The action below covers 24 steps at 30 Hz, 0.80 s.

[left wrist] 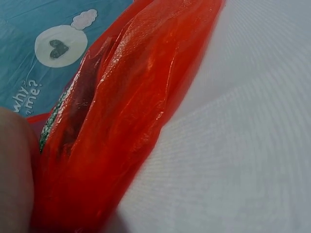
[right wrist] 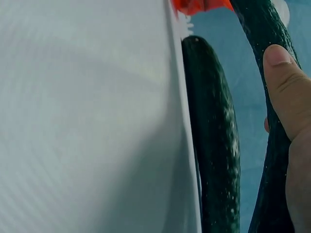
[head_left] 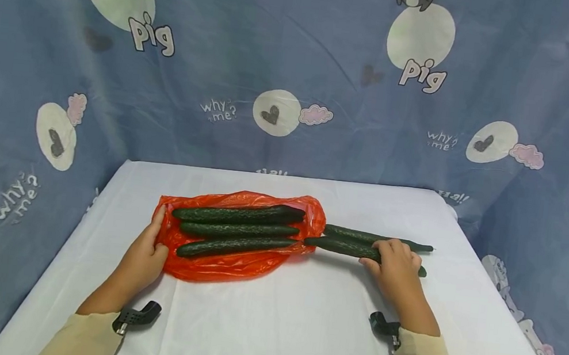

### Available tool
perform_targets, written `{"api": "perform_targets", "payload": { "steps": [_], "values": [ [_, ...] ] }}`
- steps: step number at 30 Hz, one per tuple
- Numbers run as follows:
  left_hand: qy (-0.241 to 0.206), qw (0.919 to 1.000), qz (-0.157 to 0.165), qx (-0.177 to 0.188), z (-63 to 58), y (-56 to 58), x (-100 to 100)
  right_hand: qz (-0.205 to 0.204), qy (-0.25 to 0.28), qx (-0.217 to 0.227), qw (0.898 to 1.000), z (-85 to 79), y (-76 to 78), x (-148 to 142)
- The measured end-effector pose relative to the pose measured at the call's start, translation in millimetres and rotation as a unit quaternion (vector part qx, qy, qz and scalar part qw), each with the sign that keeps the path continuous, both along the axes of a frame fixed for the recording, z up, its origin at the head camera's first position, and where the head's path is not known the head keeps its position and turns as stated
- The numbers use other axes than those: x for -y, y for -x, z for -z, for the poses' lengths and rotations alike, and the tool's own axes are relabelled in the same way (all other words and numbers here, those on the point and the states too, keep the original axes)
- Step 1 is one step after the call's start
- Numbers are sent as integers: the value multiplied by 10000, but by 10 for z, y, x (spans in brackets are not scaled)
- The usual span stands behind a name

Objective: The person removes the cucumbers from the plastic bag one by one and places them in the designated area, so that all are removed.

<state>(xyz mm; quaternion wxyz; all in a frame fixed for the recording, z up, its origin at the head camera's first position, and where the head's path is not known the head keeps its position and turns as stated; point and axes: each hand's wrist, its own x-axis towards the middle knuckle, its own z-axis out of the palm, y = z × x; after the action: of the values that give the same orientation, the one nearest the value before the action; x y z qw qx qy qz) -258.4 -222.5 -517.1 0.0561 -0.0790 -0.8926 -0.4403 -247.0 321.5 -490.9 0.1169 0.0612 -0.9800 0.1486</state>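
Note:
A red plastic bag [head_left: 233, 270] lies on the table with three dark green cucumbers [head_left: 239, 230] side by side in its opening. My left hand [head_left: 143, 255] grips the bag's left edge, thumb on the near side; the left wrist view shows the red plastic [left wrist: 131, 107] stretched away from it. My right hand [head_left: 397, 270] holds another cucumber [head_left: 337, 245] around its right half, its left tip at the bag's right edge. Behind it, one more cucumber [head_left: 362, 233] lies on the table. In the right wrist view, the thumb [right wrist: 286, 92] presses along the held cucumber [right wrist: 272, 160], raised above the lying one [right wrist: 214, 136].
The table [head_left: 268, 332] has a white cloth. A blue printed curtain [head_left: 297, 57] hangs behind it and along both sides. Each wrist wears a black camera mount [head_left: 137, 315].

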Motion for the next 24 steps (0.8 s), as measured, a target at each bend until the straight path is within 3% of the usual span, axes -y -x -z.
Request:
{"api": "perform_targets", "payload": {
  "steps": [6, 18, 24],
  "values": [
    [-4, 10000, 13, -49, 14, 12, -22, 77, 129, 74, 9999, 58, -60, -143],
    [38, 9999, -84, 48, -5, -14, -2, 207, 203, 493, 9984, 112, -39, -349],
    [100, 9999, -98, 16, -3, -32, 27, 196, 243, 409, 9987, 165, -20, -400]
  ]
}}
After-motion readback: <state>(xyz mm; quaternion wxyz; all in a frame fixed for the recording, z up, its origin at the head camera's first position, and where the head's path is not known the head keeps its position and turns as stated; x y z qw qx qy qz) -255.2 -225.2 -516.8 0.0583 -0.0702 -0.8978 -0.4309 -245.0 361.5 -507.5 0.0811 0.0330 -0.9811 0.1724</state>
